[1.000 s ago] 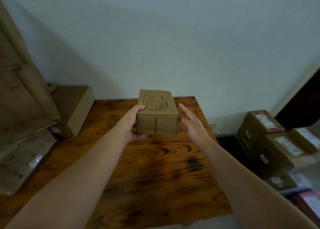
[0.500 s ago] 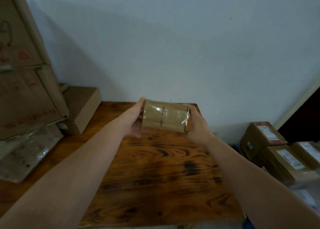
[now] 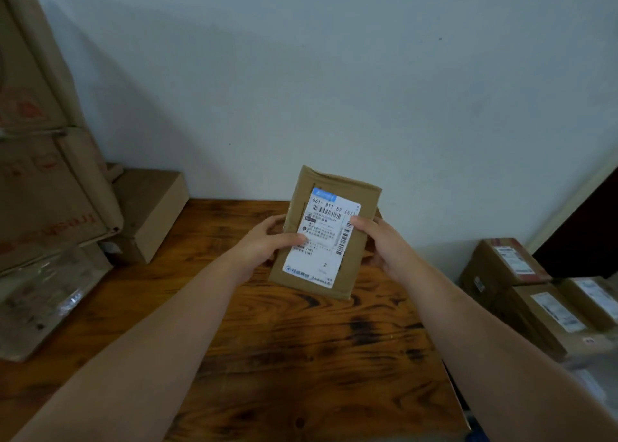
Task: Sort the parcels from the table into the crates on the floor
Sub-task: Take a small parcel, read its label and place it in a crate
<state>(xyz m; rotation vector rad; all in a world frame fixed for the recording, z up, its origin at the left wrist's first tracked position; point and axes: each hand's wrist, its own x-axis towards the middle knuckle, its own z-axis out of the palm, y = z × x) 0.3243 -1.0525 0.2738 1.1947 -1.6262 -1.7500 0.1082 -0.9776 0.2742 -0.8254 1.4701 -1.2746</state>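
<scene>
Flipped up now: the parcel point(image 3: 363, 204) has turned its shipping label point(image 3: 321, 257) to the camera, held over the bench point(image 3: 301, 358). Left grip point(image 3: 267, 244) pinches its left edge, thumb on the label; right grip point(image 3: 384, 244) curls round the right edge.

The parcel point(image 3: 326, 232) has been lifted off the table point(image 3: 284, 358) and turned, its label point(image 3: 322, 237) now faced toward the camera.

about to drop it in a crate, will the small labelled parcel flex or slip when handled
Probably stiff: the parcel shows flat faces and straight edges while held up. Likely light: the left hand and right hand grip only its side edges. Its cardboard faces seem unlikely to slip.
</scene>
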